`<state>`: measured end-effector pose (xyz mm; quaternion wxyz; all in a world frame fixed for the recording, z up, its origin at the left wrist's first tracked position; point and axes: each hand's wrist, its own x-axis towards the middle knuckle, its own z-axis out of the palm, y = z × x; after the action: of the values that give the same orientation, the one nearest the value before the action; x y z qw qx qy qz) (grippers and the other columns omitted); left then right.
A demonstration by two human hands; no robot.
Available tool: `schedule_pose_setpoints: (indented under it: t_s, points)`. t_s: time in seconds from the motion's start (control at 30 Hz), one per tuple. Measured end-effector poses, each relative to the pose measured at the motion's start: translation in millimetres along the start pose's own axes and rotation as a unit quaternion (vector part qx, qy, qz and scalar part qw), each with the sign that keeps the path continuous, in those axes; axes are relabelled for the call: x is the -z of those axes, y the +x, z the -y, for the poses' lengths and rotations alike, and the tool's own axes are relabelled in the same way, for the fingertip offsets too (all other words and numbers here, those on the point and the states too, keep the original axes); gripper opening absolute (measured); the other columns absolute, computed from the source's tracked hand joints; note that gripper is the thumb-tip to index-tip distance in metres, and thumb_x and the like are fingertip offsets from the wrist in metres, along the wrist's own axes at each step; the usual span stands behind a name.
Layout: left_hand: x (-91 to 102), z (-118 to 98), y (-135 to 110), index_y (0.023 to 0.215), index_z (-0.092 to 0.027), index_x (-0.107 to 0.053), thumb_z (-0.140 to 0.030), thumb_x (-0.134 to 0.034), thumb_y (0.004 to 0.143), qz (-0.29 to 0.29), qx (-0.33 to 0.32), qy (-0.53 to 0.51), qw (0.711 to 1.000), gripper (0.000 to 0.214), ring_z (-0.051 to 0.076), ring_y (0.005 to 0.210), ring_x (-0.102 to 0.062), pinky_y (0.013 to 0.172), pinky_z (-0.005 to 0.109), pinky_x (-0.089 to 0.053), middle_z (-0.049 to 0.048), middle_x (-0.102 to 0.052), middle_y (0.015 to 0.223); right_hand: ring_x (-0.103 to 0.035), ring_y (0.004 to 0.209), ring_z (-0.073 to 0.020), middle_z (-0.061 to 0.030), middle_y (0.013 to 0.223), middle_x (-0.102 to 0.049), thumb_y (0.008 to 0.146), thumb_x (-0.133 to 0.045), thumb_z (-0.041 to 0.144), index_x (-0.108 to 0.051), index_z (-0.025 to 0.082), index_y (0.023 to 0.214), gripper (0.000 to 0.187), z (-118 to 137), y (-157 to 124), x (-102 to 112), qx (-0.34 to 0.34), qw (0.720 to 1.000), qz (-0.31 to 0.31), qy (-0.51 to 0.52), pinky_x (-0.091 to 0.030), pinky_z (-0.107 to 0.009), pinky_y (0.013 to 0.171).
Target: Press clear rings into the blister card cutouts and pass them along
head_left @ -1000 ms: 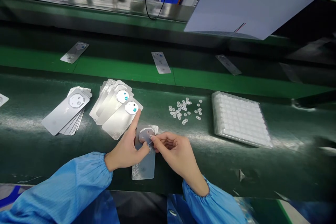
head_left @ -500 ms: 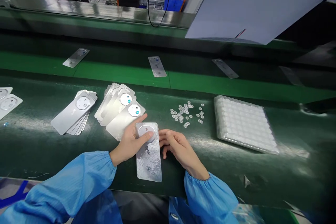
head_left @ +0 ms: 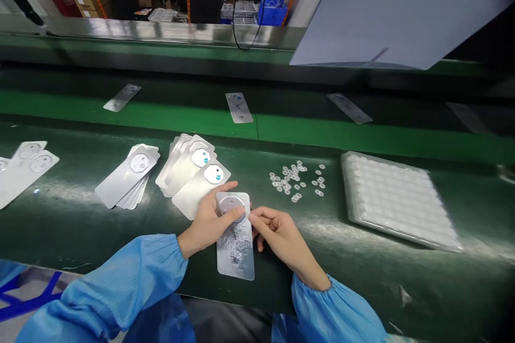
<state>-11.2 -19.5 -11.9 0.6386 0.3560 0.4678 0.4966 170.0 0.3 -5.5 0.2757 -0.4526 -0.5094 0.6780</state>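
Observation:
My left hand [head_left: 209,223] grips a flat silver plate [head_left: 235,249] with rounded corners, its thumb lying across the round recess near the top. On the plate's right edge, my right hand [head_left: 277,233] pinches with thumb and fingertips; some of its fingers are hidden behind. Just beyond my left hand lies a fanned stack of similar plates [head_left: 197,193], their white round ends showing blue marks. Several small clear rings [head_left: 287,177] are scattered on the dark green surface beyond my right hand.
Another plate stack [head_left: 120,179] lies left, with more plates [head_left: 28,174] at the far left. A clear tray [head_left: 402,201] of white pieces sits right. Single plates [head_left: 238,108] rest spaced along the green belt [head_left: 289,131]. A white sheet [head_left: 386,10] hangs above.
My right hand has closed in on the plate's right edge, its thumb now against it. My left hand keeps its hold. The whole view has shifted slightly.

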Motion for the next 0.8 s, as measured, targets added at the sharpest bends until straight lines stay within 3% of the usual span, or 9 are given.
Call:
schedule_pose_setpoints:
  t_s: [0.1, 0.27, 0.37, 0.43, 0.53, 0.63, 0.7, 0.8]
  points:
    - [0.8, -1.9, -1.5, 0.134, -0.015, -0.058, -0.038, -0.088, 0.074, 0.005, 0.014, -0.032, 0.999, 0.07, 0.02, 0.086, -0.073, 0.077, 0.03, -0.056, 0.0066, -0.075, 0.094, -0.063, 0.051, -0.0152, -0.0022, 0.06, -0.068, 0.077, -0.078, 0.069, -0.067, 0.017, 0.075, 0.052, -0.8, -2.9, 1.4, -0.01, 0.998, 0.054, -0.02, -0.05, -0.022, 0.043]
    - [6.2, -8.1, -3.4, 0.132, -0.017, -0.051, -0.046, -0.089, 0.072, 0.021, 0.011, -0.083, 0.996, 0.076, 0.025, 0.083, -0.076, 0.077, 0.038, -0.059, 0.0091, -0.075, 0.1, -0.056, 0.048, -0.0127, -0.0025, 0.06, -0.07, 0.084, -0.077, 0.057, -0.069, 0.018, 0.07, 0.042, -4.1, -10.0, 0.4, -0.036, 0.975, 0.186, -0.113, -0.044, -0.021, 0.045]
    - [10.1, -14.5, -11.9, 0.141, -0.018, -0.047, -0.045, -0.082, 0.081, 0.008, -0.05, 0.049, 0.998, 0.074, 0.028, 0.098, -0.074, 0.089, 0.043, -0.057, 0.0122, -0.072, 0.11, -0.054, 0.047, -0.0128, -0.0028, 0.061, -0.071, 0.088, -0.074, 0.054, -0.069, 0.019, 0.067, 0.041, -8.9, -9.5, -3.4, -0.012, 0.973, 0.182, -0.144, -0.044, -0.022, 0.047]
    - [10.2, -19.7, -22.5, 0.143, -0.018, -0.048, -0.041, -0.079, 0.084, -0.015, -0.09, 0.157, 0.983, 0.07, 0.03, 0.114, -0.068, 0.102, 0.046, -0.051, 0.0147, -0.069, 0.123, -0.056, 0.047, -0.014, -0.0032, 0.059, -0.071, 0.087, -0.074, 0.055, -0.067, 0.02, 0.065, 0.042, -13.3, -7.2, -7.3, 0.015, 0.976, 0.161, -0.147, -0.046, -0.023, 0.048]
    - [5.8, -28.3, -40.5, 0.156, -0.016, -0.033, -0.045, -0.086, 0.074, -0.035, -0.07, 0.276, 0.958, 0.102, 0.04, 0.13, -0.056, 0.109, 0.053, -0.044, 0.021, -0.059, 0.141, -0.059, 0.046, -0.0168, -0.0047, 0.057, -0.071, 0.087, -0.071, 0.058, -0.072, 0.02, 0.065, 0.044, -20.5, -5.3, -16.6, 0.07, 0.974, 0.14, -0.162, -0.049, -0.025, 0.047]
    - [5.3, -40.3, -51.4, 0.163, -0.015, -0.016, -0.043, -0.092, 0.061, -0.055, -0.029, 0.348, 0.936, 0.131, 0.046, 0.12, -0.061, 0.101, 0.057, -0.048, 0.0221, -0.063, 0.133, -0.066, 0.05, -0.0209, -0.007, 0.06, -0.073, 0.087, -0.07, 0.057, -0.079, 0.022, 0.067, 0.042, -25.2, -8.7, -28.8, 0.137, 0.959, 0.139, -0.206, -0.054, -0.027, 0.049]
    - [16.3, -53.2, -53.0, 0.162, -0.016, -0.02, -0.033, -0.089, 0.06, -0.062, -0.046, 0.372, 0.925, 0.124, 0.042, 0.111, -0.066, 0.096, 0.053, -0.052, 0.0174, -0.068, 0.124, -0.073, 0.061, -0.0236, -0.0088, 0.074, -0.079, 0.087, -0.073, 0.053, -0.084, 0.024, 0.08, 0.031, -25.5, -12.5, -34.2, 0.164, 0.951, 0.146, -0.216, -0.061, -0.029, 0.058]
    - [55.9, -80.8, -49.0, 0.158, -0.018, -0.029, -0.026, -0.082, 0.066, -0.113, -0.119, 0.427, 0.889, 0.107, 0.039, 0.124, -0.061, 0.106, 0.05, -0.048, 0.0179, -0.06, 0.14, -0.077, 0.071, -0.0242, -0.0091, 0.092, -0.082, 0.087, -0.075, 0.048, -0.085, 0.029, 0.104, 0.027, -22.4, -16.2, -32.7, 0.174, 0.955, 0.15, -0.188, -0.065, -0.029, 0.066]
